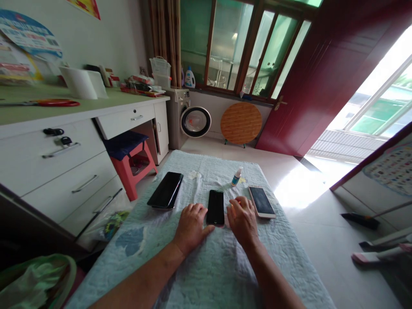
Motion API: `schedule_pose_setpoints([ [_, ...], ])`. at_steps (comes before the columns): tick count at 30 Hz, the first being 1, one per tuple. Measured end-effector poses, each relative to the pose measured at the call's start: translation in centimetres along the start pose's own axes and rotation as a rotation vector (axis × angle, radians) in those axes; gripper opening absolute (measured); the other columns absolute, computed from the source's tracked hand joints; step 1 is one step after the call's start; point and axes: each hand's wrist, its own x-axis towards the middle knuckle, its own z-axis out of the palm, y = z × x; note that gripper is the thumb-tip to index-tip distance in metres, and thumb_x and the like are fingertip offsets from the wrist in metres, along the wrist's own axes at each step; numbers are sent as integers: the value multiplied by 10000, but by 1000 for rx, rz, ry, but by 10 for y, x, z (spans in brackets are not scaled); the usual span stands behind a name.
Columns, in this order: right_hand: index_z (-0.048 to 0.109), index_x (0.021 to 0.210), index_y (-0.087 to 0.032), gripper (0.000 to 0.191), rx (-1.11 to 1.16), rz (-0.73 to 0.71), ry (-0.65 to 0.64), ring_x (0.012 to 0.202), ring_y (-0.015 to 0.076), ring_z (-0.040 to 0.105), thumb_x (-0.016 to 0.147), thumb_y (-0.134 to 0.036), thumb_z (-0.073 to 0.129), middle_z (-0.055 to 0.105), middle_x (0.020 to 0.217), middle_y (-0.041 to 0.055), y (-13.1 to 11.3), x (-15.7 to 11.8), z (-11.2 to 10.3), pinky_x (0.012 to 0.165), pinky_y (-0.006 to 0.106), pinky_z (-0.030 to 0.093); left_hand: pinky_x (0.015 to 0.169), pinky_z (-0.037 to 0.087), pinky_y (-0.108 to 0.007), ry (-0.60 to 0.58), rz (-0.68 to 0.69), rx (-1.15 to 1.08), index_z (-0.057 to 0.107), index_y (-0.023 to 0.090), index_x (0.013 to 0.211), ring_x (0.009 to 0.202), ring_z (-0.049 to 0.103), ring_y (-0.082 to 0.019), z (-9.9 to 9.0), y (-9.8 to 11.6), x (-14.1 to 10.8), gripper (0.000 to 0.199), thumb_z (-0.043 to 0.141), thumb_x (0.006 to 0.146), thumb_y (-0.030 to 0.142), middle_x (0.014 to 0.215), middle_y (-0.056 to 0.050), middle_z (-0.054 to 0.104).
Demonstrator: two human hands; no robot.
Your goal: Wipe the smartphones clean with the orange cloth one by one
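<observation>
A black phone [215, 207] lies face up on the light blue quilted cloth [225, 266], between my two hands. My left hand [192, 225] rests at its left side, thumb stretched toward its lower edge, fingers apart from the thumb. My right hand [242, 219] is on the other side, its fingers curled around something small and orange that is mostly hidden. A white phone [262, 201] with a dark screen lies just right of that hand. Stacked dark devices [165, 190] lie at the left. A small spray bottle [236, 176] stands behind the black phone.
At the left is a white desk [77, 150] with drawers, and a red stool [131, 167] with a dark cushion beside it. A washing machine [177, 124] with its door open, a round wooden tabletop [241, 122] and a red door [296, 86] are further back.
</observation>
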Motion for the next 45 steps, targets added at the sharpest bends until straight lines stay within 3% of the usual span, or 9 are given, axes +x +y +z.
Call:
schedule_pose_setpoints([
  [3,645,1002,-216,174,59,-53,-107,936,222,525,923,-271,500,594,978,77,-17,-4,3,846,334,389,928,402,-417,7,-1,-22,645,189,1079,1028,530,-283,1,-1,0,448,645,817,553,1094,-86,608],
  [7,629,997,-222,145,44,-25,-149,937,230,524,911,-284,530,597,949,71,-28,-7,6,836,332,390,923,415,-416,2,-14,-37,652,186,1073,1022,547,-282,0,-2,1,465,620,825,578,1097,-87,618],
  [12,648,1027,-239,181,-43,15,-54,1068,275,481,868,-272,568,583,1135,97,-15,-5,5,919,397,357,986,400,-453,19,26,-26,596,156,1203,1105,545,-306,1,-3,2,578,586,842,607,1193,-123,612],
  [16,613,1166,-235,356,-117,112,8,1168,326,430,821,-317,594,530,1262,132,1,-5,7,937,454,336,1044,377,-473,4,113,-33,564,149,1243,1191,529,-317,5,2,3,614,627,821,591,1277,-145,593],
  [22,600,1149,-239,346,-125,171,-157,982,274,516,811,-311,583,595,1113,108,9,-7,11,816,374,363,1005,406,-450,16,71,46,626,160,1057,1078,583,-303,1,17,10,414,722,796,466,1115,-120,654],
  [31,647,969,-220,165,-159,258,-123,1006,286,487,850,-302,569,580,1062,120,16,-2,15,836,386,349,951,430,-433,-11,102,84,633,163,957,1005,604,-290,-3,17,12,317,733,806,423,1003,-95,669],
  [37,617,956,-198,137,-64,268,-98,939,262,525,877,-253,520,614,955,95,19,0,13,837,375,373,980,417,-430,-5,93,38,622,157,1122,1105,574,-292,0,9,9,386,708,825,388,1181,-117,643],
  [42,585,1048,-172,232,279,169,29,916,211,584,897,-239,421,627,1001,102,11,2,10,830,320,427,1022,394,-441,-30,89,9,615,155,1179,1158,554,-295,3,3,8,419,676,842,397,1252,-122,629],
  [45,586,963,-188,214,434,210,-55,836,209,622,891,-317,431,668,885,73,5,0,11,766,305,451,1029,392,-439,-35,84,-10,620,158,1183,1163,553,-297,3,2,7,410,670,844,382,1265,-121,628],
])
